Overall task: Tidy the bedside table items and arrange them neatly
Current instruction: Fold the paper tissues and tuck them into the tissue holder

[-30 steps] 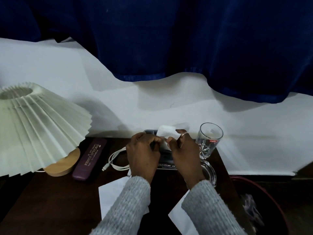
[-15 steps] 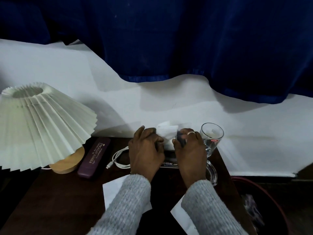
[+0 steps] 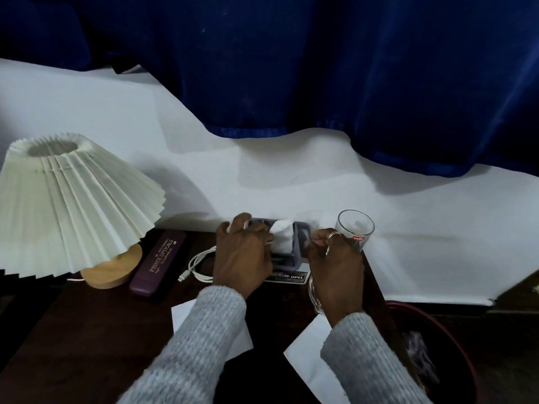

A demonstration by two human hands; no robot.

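Observation:
A grey tissue holder (image 3: pixel 298 248) with white tissue (image 3: pixel 283 239) sticking out stands at the back of the dark wooden bedside table (image 3: pixel 87 330), against the white wall. My left hand (image 3: pixel 242 255) grips its left end and my right hand (image 3: pixel 335 266) grips its right end. A clear drinking glass (image 3: pixel 356 230) stands just right of the holder, touching my right hand. A purple glasses case (image 3: pixel 159 262) and a coiled white cable (image 3: pixel 197 265) lie to the left. Two white paper sheets (image 3: pixel 186 319) (image 3: pixel 309 360) lie under my forearms.
A lamp with a pleated white shade (image 3: pixel 75 205) and wooden base (image 3: pixel 113 271) fills the left of the table. A dark red bin (image 3: pixel 455 345) stands on the floor to the right. A card marked OPEL (image 3: pixel 291 277) lies under the holder. Blue curtain hangs above.
Both hands stopped fingering the tissue and spread apart to the two ends of the grey holder, which now shows between them. The tissue sits lower in the holder.

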